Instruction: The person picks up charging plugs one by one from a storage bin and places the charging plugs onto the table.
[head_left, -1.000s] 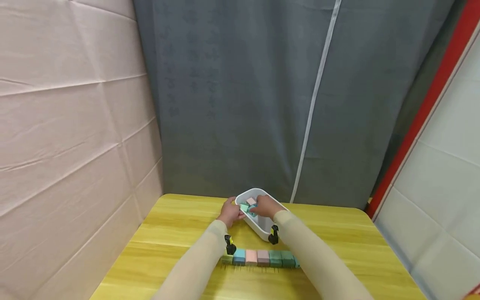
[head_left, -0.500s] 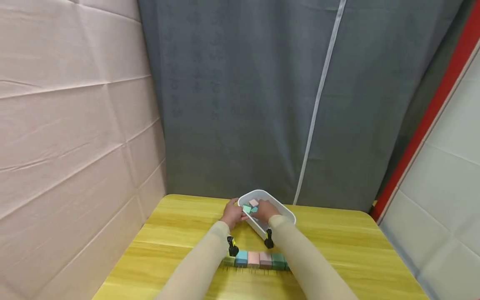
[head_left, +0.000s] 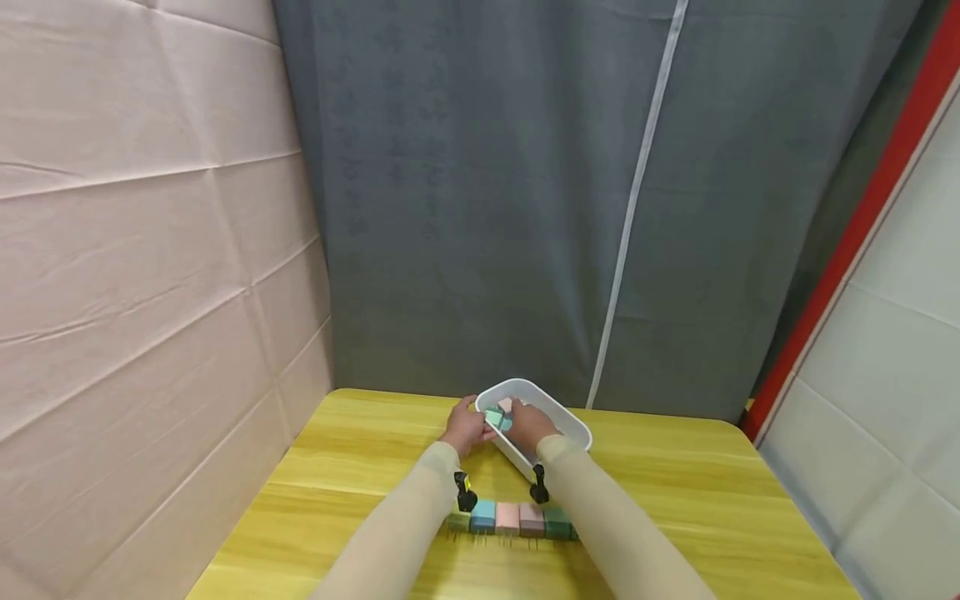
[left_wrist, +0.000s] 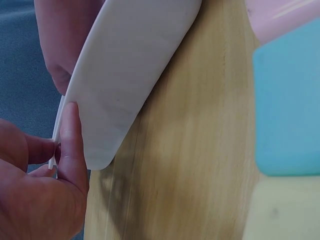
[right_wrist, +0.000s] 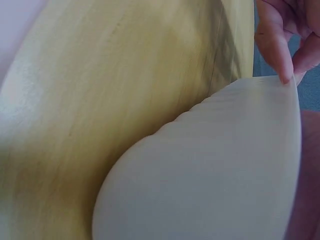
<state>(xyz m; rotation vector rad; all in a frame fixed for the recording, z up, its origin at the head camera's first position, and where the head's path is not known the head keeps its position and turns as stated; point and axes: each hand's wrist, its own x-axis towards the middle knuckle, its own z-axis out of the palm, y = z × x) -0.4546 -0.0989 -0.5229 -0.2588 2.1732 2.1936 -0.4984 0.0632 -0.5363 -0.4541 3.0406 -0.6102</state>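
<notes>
A white plastic bin [head_left: 566, 414] sits at an angle near the back of the table. My left hand [head_left: 463, 428] pinches its left rim; in the left wrist view the hand's thumb [left_wrist: 40, 150] and fingers lie on either side of that edge. My right hand [head_left: 531, 425] reaches down into the bin, bent over several small blocks. Among these show a mint green block [head_left: 493, 417], a pale pink block [head_left: 506, 405] and a blue block [head_left: 506, 424] right at the right fingers. The right fingertips are hidden, and I cannot tell whether they hold a block.
Between me and the bin a row of coloured blocks runs across the table [head_left: 360, 500], including a blue block [head_left: 483, 517], a pink block [head_left: 507, 518] and a green block [head_left: 557, 522]. My right forearm covers the row's right end. A grey curtain [head_left: 480, 208] hangs behind the table.
The view has shifted slightly. My right hand has moved a little within the bin, over the blocks, and its fingers now cover part of the pink one. My left hand keeps its grip.
</notes>
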